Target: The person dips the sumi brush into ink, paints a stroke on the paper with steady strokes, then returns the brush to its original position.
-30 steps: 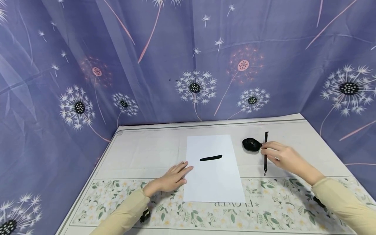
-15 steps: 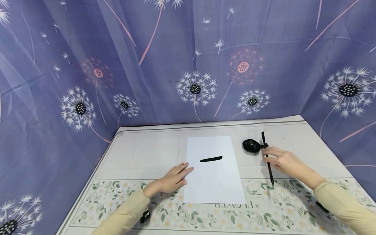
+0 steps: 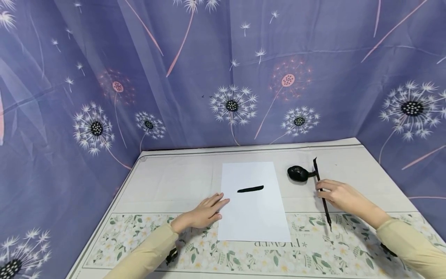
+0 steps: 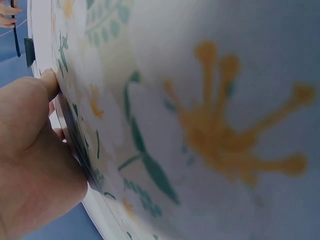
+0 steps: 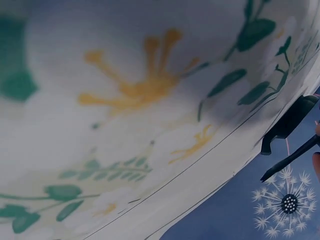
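My right hand [image 3: 341, 197] pinches a slim black writing brush [image 3: 326, 211] by its middle, just right of a black ink dish [image 3: 297, 174] with a short handle. The bristle end points away from me and the hanging-loop end toward me. In the right wrist view, the brush [image 5: 287, 161] shows beside the dish [image 5: 289, 122], and only bits of fingers appear at the edge. My left hand [image 3: 201, 214] lies flat, fingers spread, fingertips on the left edge of a white paper sheet [image 3: 254, 219]. One thick black ink stroke [image 3: 250, 189] crosses the paper's upper half.
A pale cloth with a flowered band [image 3: 139, 236] covers the table [image 3: 181, 174]. Purple dandelion-print curtain [image 3: 195, 77] hangs behind and on both sides. A small black object [image 3: 172, 255] shows under the left sleeve [image 3: 148, 250].
The right hand has moved slightly right and toward me with the brush, whose loop end has swung right and nearer. The left hand, paper and ink dish stay in place.
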Demonstrator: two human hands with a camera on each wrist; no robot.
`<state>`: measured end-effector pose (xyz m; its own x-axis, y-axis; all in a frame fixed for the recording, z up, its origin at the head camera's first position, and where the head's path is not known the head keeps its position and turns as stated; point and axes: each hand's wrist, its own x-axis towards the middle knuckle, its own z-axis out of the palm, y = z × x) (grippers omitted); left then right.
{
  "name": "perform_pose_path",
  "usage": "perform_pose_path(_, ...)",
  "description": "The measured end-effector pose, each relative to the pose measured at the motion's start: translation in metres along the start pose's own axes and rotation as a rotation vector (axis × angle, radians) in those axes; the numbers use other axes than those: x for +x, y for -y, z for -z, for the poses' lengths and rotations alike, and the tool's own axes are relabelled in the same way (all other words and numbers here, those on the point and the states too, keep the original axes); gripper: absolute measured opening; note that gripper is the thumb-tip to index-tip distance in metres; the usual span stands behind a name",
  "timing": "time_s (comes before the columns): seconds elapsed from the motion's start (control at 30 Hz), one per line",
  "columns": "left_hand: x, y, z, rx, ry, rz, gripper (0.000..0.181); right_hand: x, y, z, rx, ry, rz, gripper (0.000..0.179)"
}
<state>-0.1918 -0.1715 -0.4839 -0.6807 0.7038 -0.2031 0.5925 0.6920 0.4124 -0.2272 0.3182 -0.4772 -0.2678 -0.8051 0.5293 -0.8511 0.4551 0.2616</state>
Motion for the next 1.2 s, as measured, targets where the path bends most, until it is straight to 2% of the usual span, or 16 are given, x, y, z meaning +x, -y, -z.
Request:
perform_pose_path(0.1,0.001,-0.001,0.000,0.008,0.006,0.010,0.055,-0.002,0.001,0.000,-0.016,0.022,0.003,0.035)
perform_pose_path(0.23,0.002,0.000,-0.001,0.033,0.014,0.019,0.056,-0.005,0.002,-0.002,-0.043,0.047,0.018,0.042)
perform_pose_path(0.57,0.003,0.001,0.001,0.040,0.041,0.025,0.057,-0.007,0.005,-0.002,-0.062,0.110,0.023,0.039)
perform_pose_path(0.8,0.003,0.001,0.000,0.051,0.036,0.024,0.057,-0.011,0.008,-0.003,-0.062,0.151,0.023,0.036)
perform_pose_path(1.2,0.002,0.000,0.002,0.040,0.026,0.019,0.057,-0.011,0.009,-0.004,0.003,0.157,0.004,0.054)
